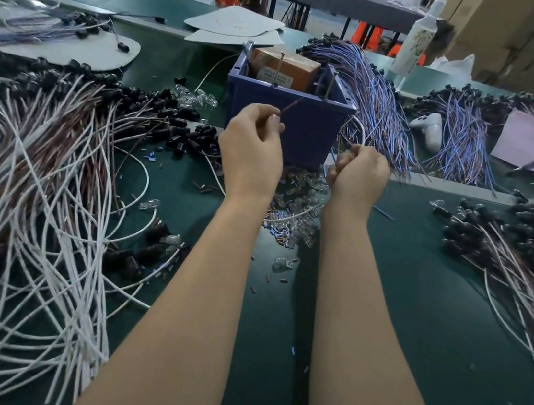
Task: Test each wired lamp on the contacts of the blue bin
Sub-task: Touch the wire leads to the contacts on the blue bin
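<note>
The left hand is raised just before the dark blue plastic bin. Its grip pinches a thin brown wire between thumb and forefinger. The wire slants up and to the right, ending near the bin's front rim between two upright metal pins; motion blur hides whether it touches either. The right hand is beside the bin's right front corner, its grip curled tight round a thin white wire that arcs up out of the fist. No bulb shows in either grip. Below both wrists, small clear glass bulbs litter the dark green surface. A tangled heap of white and brown wired lamps lies to the left.
</note>
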Demonstrator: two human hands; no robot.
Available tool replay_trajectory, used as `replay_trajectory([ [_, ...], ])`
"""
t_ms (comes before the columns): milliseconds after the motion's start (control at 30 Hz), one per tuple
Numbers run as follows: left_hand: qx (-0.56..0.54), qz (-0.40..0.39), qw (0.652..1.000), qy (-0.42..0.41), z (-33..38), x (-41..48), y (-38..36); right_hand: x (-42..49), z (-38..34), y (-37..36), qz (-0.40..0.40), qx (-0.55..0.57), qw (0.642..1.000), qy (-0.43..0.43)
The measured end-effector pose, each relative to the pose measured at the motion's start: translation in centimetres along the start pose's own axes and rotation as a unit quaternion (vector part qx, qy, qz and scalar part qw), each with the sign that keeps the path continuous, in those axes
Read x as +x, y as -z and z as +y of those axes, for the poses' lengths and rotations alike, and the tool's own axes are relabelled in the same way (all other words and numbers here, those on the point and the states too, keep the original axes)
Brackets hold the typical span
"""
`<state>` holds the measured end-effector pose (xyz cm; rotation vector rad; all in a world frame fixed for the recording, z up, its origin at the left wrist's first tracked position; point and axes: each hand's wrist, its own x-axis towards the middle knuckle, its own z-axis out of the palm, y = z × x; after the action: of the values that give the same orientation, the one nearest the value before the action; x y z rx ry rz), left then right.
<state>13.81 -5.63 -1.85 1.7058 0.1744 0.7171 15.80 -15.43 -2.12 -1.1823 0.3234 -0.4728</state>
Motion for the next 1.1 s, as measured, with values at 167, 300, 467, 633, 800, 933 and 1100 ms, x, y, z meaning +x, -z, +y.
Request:
replay_trajectory([
  [167,-0.063,0.054,0.996,0.044,-0.2,0.6,-0.3,-1.0,0.7,-0.5,0.031,-0.012,0.997,0.068],
  [300,-0.093,0.073,0.988,0.099,0.0,1.3,-0.8,-0.9,1.2,-1.0,0.026,-0.068,0.990,0.120],
  [467,-0.067,0.066,0.988,0.123,-0.4,2.0,-1.3,-0.6,1.3,-1.1,0.020,-0.040,0.996,0.082],
  [633,-0.045,0.056,0.991,0.109,-0.6,1.9,-1.9,-0.1,1.4,-1.4,0.024,-0.051,0.995,0.078],
  [800,-0.048,0.057,0.992,0.103,-0.9,1.9,-1.9,0.1,1.5,-1.3,-0.009,-0.050,0.995,0.088],
  [933,-0.052,0.040,0.992,0.112,-1.1,2.0,-2.0,-0.1,1.4,-1.4,-0.032,-0.040,0.996,0.069],
  [1100,-0.058,0.027,0.991,0.120,-1.1,2.2,-2.0,-0.2,1.4,-1.5,-0.048,-0.059,0.995,0.066],
])
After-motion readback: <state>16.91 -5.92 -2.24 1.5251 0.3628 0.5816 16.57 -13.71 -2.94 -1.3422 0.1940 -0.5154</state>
